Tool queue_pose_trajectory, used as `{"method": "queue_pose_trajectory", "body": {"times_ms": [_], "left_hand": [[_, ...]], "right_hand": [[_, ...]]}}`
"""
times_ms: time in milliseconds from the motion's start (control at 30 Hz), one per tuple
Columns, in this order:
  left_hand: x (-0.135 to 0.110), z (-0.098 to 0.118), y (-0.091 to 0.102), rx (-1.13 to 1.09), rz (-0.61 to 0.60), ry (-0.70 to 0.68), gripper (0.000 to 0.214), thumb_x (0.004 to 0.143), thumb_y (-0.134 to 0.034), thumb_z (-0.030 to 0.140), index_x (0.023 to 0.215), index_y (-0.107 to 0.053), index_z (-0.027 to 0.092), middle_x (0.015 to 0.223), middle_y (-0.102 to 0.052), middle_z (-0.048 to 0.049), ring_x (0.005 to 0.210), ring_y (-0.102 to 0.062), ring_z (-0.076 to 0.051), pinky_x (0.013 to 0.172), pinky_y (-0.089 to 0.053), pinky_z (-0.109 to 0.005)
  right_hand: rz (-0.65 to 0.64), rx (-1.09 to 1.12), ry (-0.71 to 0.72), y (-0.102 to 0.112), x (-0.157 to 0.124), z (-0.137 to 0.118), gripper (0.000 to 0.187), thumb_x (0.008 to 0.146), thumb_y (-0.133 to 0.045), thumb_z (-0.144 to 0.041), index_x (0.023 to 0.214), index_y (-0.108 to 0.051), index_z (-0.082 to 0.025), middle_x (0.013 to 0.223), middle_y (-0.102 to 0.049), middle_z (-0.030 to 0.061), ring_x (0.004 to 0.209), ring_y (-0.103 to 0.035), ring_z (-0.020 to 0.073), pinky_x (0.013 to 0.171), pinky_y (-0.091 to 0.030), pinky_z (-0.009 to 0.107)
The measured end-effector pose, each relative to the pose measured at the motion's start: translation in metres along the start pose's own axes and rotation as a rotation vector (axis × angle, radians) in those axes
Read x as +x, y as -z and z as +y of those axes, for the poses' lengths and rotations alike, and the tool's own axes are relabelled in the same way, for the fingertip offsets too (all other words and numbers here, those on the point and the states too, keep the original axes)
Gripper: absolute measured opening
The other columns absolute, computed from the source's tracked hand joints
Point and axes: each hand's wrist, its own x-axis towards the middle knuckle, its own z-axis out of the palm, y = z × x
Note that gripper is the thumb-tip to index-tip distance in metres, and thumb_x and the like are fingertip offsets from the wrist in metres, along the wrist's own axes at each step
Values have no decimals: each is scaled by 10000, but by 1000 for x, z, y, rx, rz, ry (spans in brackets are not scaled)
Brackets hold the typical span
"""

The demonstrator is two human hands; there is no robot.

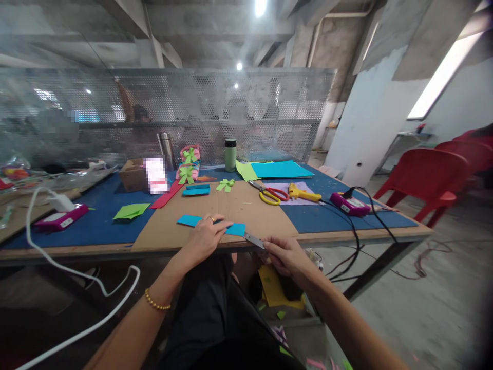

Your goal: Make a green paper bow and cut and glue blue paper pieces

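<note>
A folded blue paper strip (235, 229) lies across the cardboard sheet (162, 231) near the table's front edge. My left hand (208, 235) lies over the middle of the strip with its fingers stretched out, pressing it down and hiding part of it. In my right hand (283, 253) is a flat metal blade (254, 240), gripped between thumb and fingers. Its tip meets the strip's right end. Farther back on the cardboard sit another folded blue paper piece (196, 190) and a green paper bow (225, 185).
Red-and-yellow scissors (271, 194) and a yellow glue gun (302, 193) lie at the right. Behind are a green bottle (230, 155), blue sheets (283, 169) and bow-trimmed pink pieces (188, 173). A purple power box (349, 204) trails black cables over the front edge. Green paper (131, 211) lies left.
</note>
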Motion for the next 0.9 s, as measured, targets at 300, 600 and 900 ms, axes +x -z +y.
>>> {"method": "queue_pose_trajectory", "body": {"times_ms": [300, 600, 900], "left_hand": [[0, -1, 13, -86, -230, 42, 519, 1051, -323, 484, 1439, -583, 258, 1595, -432, -93, 1515, -325, -277, 1215, -301, -457], [2, -5, 11, -112, -237, 38, 675, 1033, -181, 606, 1430, -591, 247, 1588, -433, -102, 1524, -309, -250, 1222, -286, -445], [0, -2, 12, -132, -208, 35, 673, 1029, -176, 618, 1419, -598, 267, 1575, -453, -105, 1515, -331, -239, 1213, -299, -461]], "right_hand": [[-59, 57, -37, 12, -15, 4, 431, 684, -749, -571, 762, -583, -181, 418, -310, -126, 340, -184, 26, 333, -128, 186], [-62, 49, 5, -3, 4, -1, 434, 688, -717, -569, 655, -469, -214, 395, -329, -126, 311, -212, 19, 333, -119, 189], [-82, 22, -16, -5, -3, 0, 373, 716, -699, -538, 714, -540, -200, 407, -310, -128, 335, -195, 27, 336, -122, 189]]}}
